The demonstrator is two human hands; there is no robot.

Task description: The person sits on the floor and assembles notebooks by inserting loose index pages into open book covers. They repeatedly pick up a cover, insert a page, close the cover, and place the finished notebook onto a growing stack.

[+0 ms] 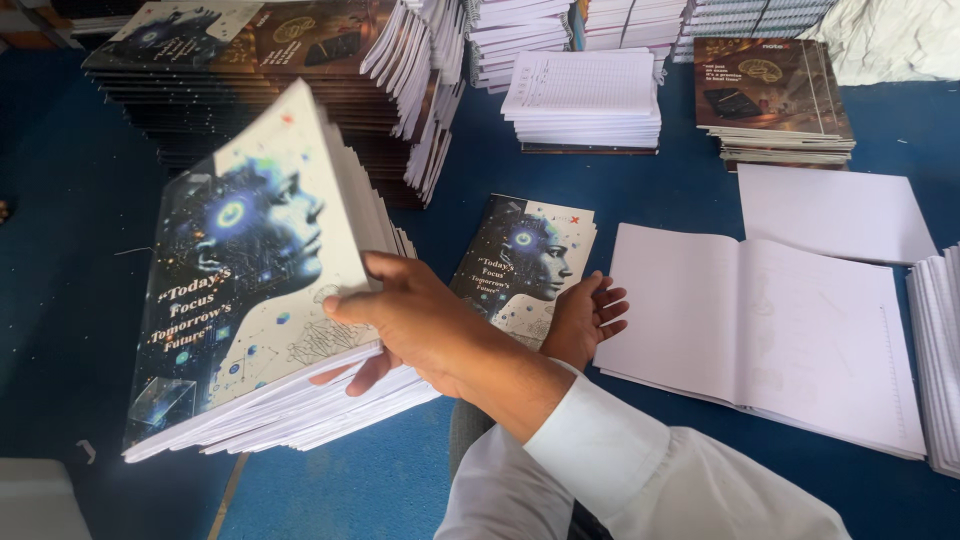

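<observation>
Far stacks of notebooks (640, 25) run off the top edge, and the right-hand paper pile (940, 360) is cut by the right edge. The left hand (585, 320) is half hidden behind the right forearm, fingers showing only.

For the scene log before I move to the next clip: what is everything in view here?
held notebook stack: one, dark blue and cream cover, tilted up at left
flat notebook: one, same cover, centre of table
open booklet: one, white blank pages, right of the flat notebook
loose sheet: one, white, behind the open booklet
page block pile: one, white, top centre
brown-cover pile: one, top right
tall notebook piles: several, dark covers, top left
edge pile: one, white, far right
table: blue surface
right hand: grips the held notebook stack, white sleeve
left hand: fingers spread, on the flat notebook
</observation>
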